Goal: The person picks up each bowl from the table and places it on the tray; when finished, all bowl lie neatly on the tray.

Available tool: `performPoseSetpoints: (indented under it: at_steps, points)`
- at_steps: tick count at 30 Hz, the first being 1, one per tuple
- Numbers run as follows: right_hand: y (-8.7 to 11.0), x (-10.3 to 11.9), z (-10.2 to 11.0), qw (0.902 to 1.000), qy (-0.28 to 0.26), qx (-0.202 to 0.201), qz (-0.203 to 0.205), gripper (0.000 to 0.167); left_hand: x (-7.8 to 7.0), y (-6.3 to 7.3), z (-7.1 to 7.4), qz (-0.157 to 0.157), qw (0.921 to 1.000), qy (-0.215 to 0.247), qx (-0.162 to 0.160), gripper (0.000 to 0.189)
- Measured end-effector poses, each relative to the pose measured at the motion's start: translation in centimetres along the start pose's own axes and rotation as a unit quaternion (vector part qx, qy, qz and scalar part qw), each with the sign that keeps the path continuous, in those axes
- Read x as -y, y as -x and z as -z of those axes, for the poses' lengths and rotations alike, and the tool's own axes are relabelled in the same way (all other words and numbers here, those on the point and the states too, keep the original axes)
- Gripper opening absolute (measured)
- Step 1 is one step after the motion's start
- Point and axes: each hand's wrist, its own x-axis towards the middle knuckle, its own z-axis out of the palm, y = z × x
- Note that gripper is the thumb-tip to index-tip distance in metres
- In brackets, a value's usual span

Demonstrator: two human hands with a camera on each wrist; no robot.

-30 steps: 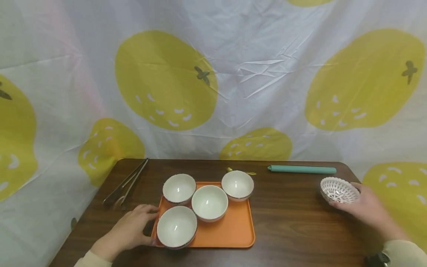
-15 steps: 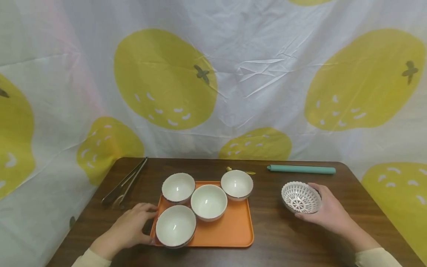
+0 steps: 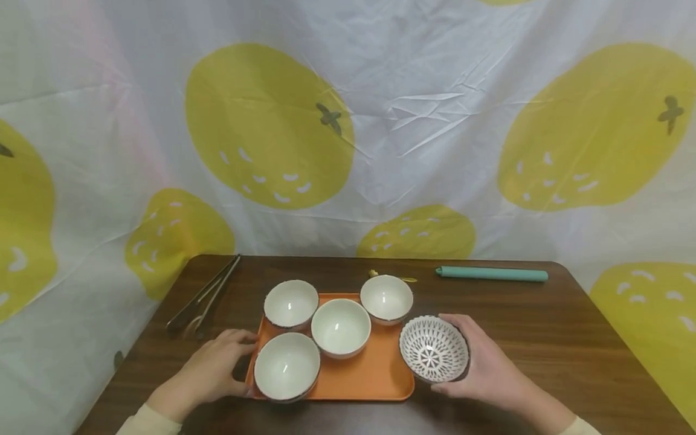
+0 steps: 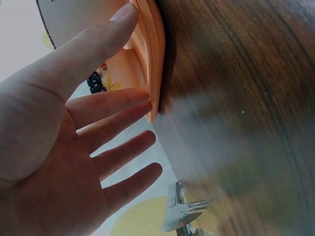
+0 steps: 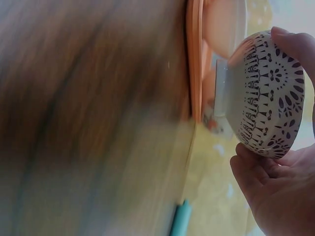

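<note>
My right hand (image 3: 486,365) grips a patterned bowl (image 3: 433,349) by its side, thumb and fingers spread around it. The bowl hangs over the right edge of the orange tray (image 3: 370,377); in the right wrist view its foot points at the table. My left hand (image 3: 214,368) is at the tray's left edge, with thumb and fingertips right at the rim and the fingers nearly straight. On the tray sit a front-left bowl (image 3: 287,367), a middle bowl (image 3: 341,328), a back-left bowl (image 3: 291,304) and a back-right bowl (image 3: 386,298), all plain white inside.
Metal tongs (image 3: 209,296) lie on the brown table (image 3: 522,320) at the left. A teal rolled tube (image 3: 492,274) lies along the back right edge. A small golden utensil (image 3: 408,280) shows behind the back-right bowl. A lemon-print curtain (image 3: 424,151) hangs behind the table.
My right hand has carried the patterned bowl leftward from the table's far right to the tray's right edge. My left hand and the other bowls have stayed in place.
</note>
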Motion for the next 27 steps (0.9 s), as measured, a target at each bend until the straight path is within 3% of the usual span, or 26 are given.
performPoseSetpoints:
  at_steps: [14, 27]
  points:
    - [-0.7, 2.2, -4.2, 0.9981, -0.029, 0.03, 0.046, 0.111, -0.1, 0.0, 0.1, 0.016, 0.9997, 0.004, 0.015, 0.074]
    - [-0.7, 2.2, -5.3, 0.9975, -0.014, 0.045, 0.052, 0.114, -0.1, 0.0, 0.2, 0.016, 0.9998, 0.0, 0.014, 0.073]
